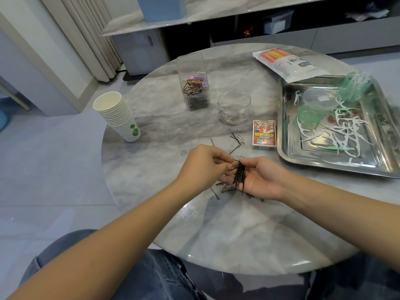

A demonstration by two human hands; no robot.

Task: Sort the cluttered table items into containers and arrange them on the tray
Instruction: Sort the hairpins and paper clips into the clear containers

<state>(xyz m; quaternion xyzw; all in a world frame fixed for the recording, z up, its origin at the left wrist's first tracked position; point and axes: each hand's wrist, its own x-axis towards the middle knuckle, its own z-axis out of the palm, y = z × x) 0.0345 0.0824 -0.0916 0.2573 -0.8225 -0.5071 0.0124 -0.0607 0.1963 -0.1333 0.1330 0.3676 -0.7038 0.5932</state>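
A bundle of black bobby pins (239,175) lies across the upturned palm of my right hand (259,180). My left hand (202,164) pinches one pin at the bundle's top end. More loose bobby pins (224,188) lie on the marble table under and around my hands. Paper clips and pins (238,137) are scattered farther back. A tall clear square jar (193,83) holds pins and coloured clips. A round clear jar (233,108) holds silver paper clips. The metal tray (287,156) on the right carries white and green floss picks and clear green containers.
A stack of paper cups (118,118) lies tilted at the left of the round table. A card box (264,135) sits beside the tray. A white pouch (287,63) overlaps the tray's far corner. A low cabinet stands behind the table.
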